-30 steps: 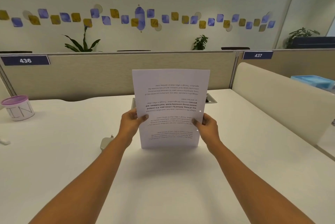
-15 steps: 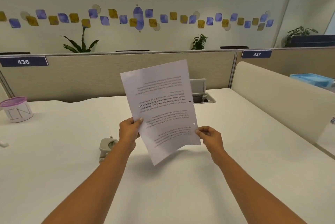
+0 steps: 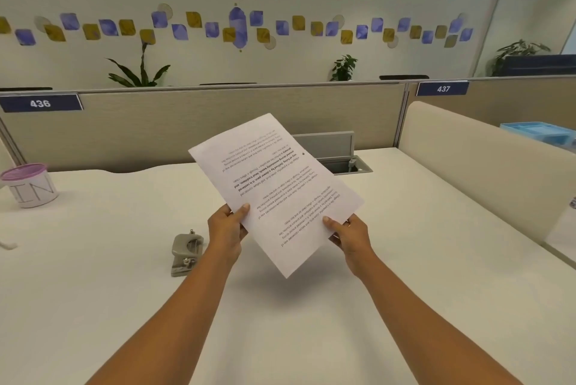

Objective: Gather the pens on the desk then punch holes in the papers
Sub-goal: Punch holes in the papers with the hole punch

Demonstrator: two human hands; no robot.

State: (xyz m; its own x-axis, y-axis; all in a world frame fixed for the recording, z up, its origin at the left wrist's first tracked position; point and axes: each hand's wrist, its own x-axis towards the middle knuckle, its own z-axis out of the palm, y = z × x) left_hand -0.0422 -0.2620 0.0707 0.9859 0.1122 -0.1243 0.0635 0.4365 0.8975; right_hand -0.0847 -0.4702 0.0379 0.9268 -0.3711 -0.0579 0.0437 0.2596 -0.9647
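Both hands' fingers (image 3: pixel 331 221) pinch the tilted papers (image 3: pixel 274 188) above the desk (image 3: pixel 93 291), thumbs on top.

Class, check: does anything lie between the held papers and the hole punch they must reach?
No loose object does. The papers, held by the left hand and right hand, are right of the hole punch; only the left hand itself lies between.
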